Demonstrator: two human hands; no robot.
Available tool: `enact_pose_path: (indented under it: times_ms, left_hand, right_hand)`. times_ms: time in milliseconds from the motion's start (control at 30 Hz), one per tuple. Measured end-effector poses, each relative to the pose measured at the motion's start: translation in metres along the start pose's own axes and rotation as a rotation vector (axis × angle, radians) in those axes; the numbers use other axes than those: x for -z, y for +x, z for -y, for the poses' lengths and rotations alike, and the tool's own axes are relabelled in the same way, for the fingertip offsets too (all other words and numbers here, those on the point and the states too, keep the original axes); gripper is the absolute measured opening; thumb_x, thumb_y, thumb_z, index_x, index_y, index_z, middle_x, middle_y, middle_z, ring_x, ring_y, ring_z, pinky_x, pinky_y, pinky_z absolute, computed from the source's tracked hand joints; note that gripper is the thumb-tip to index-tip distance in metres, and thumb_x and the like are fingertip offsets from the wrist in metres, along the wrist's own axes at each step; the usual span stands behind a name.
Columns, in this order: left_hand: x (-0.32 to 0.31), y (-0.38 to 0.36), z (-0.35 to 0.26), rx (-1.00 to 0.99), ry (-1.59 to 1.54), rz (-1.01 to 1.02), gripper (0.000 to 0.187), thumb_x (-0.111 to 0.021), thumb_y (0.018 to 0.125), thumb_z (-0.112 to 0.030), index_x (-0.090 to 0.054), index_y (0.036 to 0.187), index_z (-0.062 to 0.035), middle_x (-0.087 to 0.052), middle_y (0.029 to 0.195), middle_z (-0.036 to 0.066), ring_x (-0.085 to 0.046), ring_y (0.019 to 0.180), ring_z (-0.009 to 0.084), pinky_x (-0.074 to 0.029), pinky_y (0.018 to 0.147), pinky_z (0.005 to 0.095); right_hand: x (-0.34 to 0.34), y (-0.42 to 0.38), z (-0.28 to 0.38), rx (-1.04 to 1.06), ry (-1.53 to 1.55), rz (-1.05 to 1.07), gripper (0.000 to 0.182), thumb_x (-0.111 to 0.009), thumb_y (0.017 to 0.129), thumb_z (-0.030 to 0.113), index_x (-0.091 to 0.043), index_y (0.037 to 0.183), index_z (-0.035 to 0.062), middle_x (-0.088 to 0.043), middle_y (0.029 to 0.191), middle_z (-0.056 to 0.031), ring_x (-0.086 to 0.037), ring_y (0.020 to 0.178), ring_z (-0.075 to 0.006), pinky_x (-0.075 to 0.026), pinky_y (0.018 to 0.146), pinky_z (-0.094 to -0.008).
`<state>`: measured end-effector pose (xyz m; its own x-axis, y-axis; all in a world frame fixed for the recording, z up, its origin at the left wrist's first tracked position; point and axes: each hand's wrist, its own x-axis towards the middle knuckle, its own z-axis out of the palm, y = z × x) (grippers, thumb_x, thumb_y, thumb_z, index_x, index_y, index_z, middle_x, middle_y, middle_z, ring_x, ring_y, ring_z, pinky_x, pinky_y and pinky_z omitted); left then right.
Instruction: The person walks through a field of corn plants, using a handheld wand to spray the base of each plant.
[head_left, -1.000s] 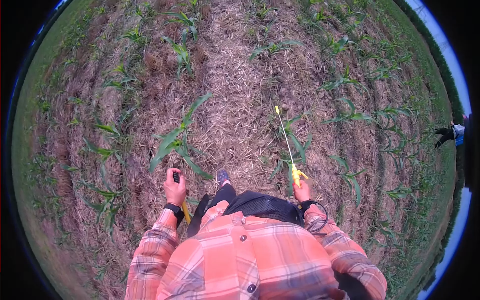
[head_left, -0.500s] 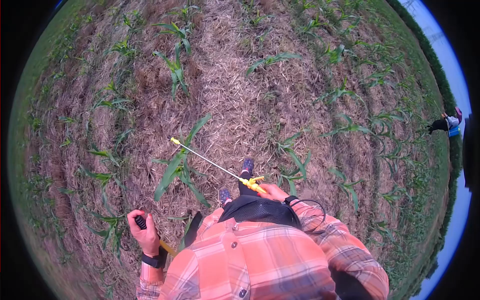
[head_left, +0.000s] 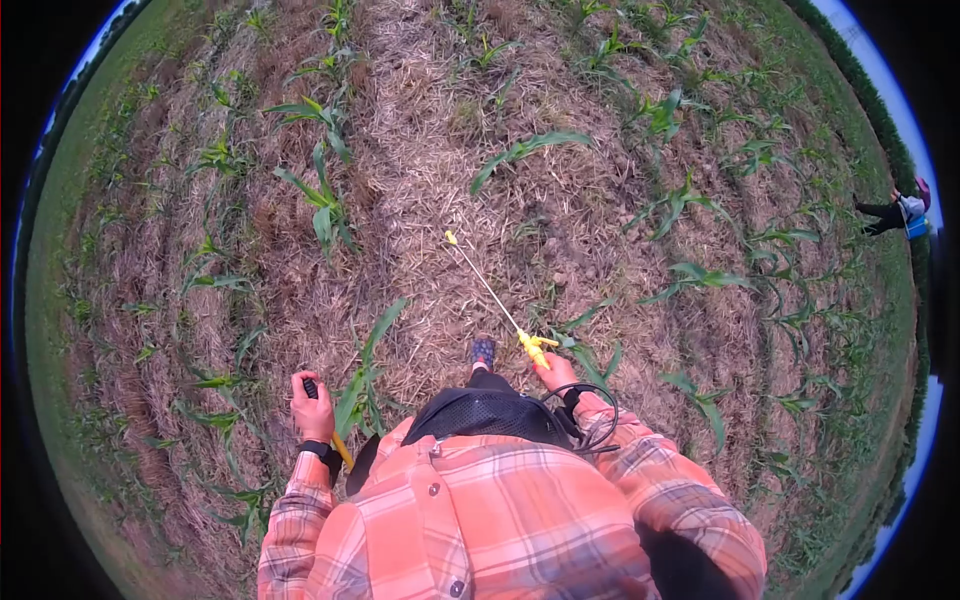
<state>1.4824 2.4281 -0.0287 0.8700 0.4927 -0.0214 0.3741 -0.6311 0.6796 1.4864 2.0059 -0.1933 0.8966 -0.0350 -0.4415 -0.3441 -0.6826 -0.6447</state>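
Since the earlier frame, the wand (head_left: 490,290) has swung from ten o'clock round to eleven, and its yellow tip (head_left: 451,237) now hangs over the straw strip. The left hand (head_left: 313,412) has come up toward one o'clock; one shoe (head_left: 483,352) shows, where two did.

In the head view, the right hand (head_left: 556,373) is curled about the wand's yellow handle (head_left: 535,348), just above six o'clock of centre. Its fingers are partly hidden, so I cannot tell whether they press the lever. A black hose (head_left: 615,420) loops beside that wrist, toward four o'clock.

The left hand, toward eight o'clock, is closed round a black grip (head_left: 310,388) on a yellow bar (head_left: 342,450) that runs down toward five o'clock. A leafy plant (head_left: 355,395) stands near it, toward two o'clock. Far off at three o'clock is another person (head_left: 898,212) with a blue object (head_left: 917,228).
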Motion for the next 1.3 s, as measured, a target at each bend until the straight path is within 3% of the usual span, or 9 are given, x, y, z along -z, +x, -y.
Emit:
enact_pose_path:
  times_ms: [167,200,367,600,667,867,1133,1167,1300]
  left_hand:
    - [-0.025,0.040,-0.026,-0.065,-0.043,0.021,0.013,-0.051,0.072,-0.005,-0.046,0.084,-0.0077,-0.043,0.056,0.005,-0.043,0.048,0.0136,-0.037,0.047,0.0286]
    - [-0.029,0.046,-0.034,-0.076,-0.047,0.013,0.013,-0.051,0.072,-0.005,-0.046,0.084,-0.0074,-0.042,0.056,0.004,-0.042,0.048,0.0134,-0.036,0.047,0.0284]
    - [-0.036,0.080,-0.059,-0.102,-0.069,0.030,0.014,-0.051,0.072,-0.004,-0.046,0.084,-0.0071,-0.041,0.055,0.004,-0.041,0.047,0.0130,-0.036,0.046,0.0280]
    - [-0.059,0.147,-0.072,-0.118,-0.093,0.110,0.014,-0.052,0.071,-0.004,-0.045,0.084,-0.0060,-0.041,0.058,0.006,-0.042,0.050,0.0141,-0.036,0.048,0.0272]
    - [-0.069,0.174,-0.073,-0.126,-0.174,0.118,0.014,-0.052,0.071,-0.003,-0.045,0.083,-0.0060,-0.041,0.060,0.006,-0.042,0.051,0.0141,-0.037,0.049,0.0268]
    - [-0.057,0.238,-0.078,-0.019,-0.246,0.098,0.013,-0.050,0.072,-0.002,-0.046,0.083,-0.0071,-0.046,0.054,0.002,-0.046,0.047,0.0095,-0.036,0.044,0.0244]
    - [-0.046,0.311,-0.078,-0.043,-0.217,0.058,0.013,-0.050,0.072,-0.001,-0.045,0.083,-0.0063,-0.042,0.056,0.000,-0.041,0.048,0.0081,-0.034,0.046,0.0233]
    - [-0.047,0.317,-0.078,-0.058,-0.190,0.046,0.013,-0.050,0.072,-0.001,-0.045,0.083,-0.0062,-0.042,0.056,0.000,-0.040,0.049,0.0081,-0.034,0.046,0.0234]
    - [-0.050,0.340,-0.080,-0.005,-0.281,0.071,0.013,-0.051,0.073,-0.002,-0.045,0.083,-0.0061,-0.042,0.058,0.000,-0.040,0.050,0.0082,-0.034,0.047,0.0237]
  right_hand:
    - [0.032,0.031,-0.039,-0.181,0.074,-0.236,0.017,-0.056,0.073,0.019,-0.055,0.082,0.0041,-0.054,0.057,-0.0042,-0.051,0.048,-0.0125,-0.040,0.045,-0.0280]
    - [0.039,0.038,-0.046,-0.309,0.227,-0.221,0.024,-0.056,0.071,0.022,-0.056,0.085,0.0024,-0.058,0.068,-0.0141,-0.058,0.060,-0.0252,-0.043,0.055,-0.0358]
    - [0.078,0.063,-0.044,-0.481,0.388,-0.394,0.014,-0.055,0.073,0.013,-0.054,0.079,0.0009,-0.053,0.055,-0.0066,-0.052,0.050,-0.0155,-0.040,0.047,-0.0300]
    - [0.084,0.110,-0.033,-0.415,0.501,-0.468,0.012,-0.056,0.073,0.013,-0.054,0.077,0.0020,-0.053,0.056,-0.0056,-0.050,0.047,-0.0143,-0.039,0.046,-0.0287]
    - [0.074,0.133,-0.022,-0.227,0.346,-0.487,0.009,-0.052,0.079,0.015,-0.049,0.080,0.0072,-0.045,0.051,-0.0006,-0.039,0.033,-0.0089,-0.029,0.029,-0.0237]
    - [0.065,0.187,0.087,-0.097,-0.074,-0.330,0.018,-0.056,0.075,0.021,-0.056,0.081,0.0039,-0.055,0.060,-0.0064,-0.054,0.053,-0.0168,-0.042,0.050,-0.0308]
    - [0.043,0.243,0.203,0.060,-0.060,0.132,0.029,-0.056,0.074,0.025,-0.054,0.096,0.0058,-0.059,0.078,-0.0143,-0.058,0.073,-0.0263,-0.043,0.063,-0.0348]
    - [0.047,0.247,0.223,0.022,0.002,0.246,0.029,-0.055,0.074,0.024,-0.053,0.096,0.0049,-0.058,0.082,-0.0195,-0.057,0.078,-0.0331,-0.043,0.067,-0.0379]
    - [0.052,0.273,0.257,0.153,0.089,0.464,0.026,-0.053,0.076,0.020,-0.052,0.097,0.0045,-0.057,0.075,-0.0156,-0.057,0.070,-0.0264,-0.042,0.062,-0.0343]
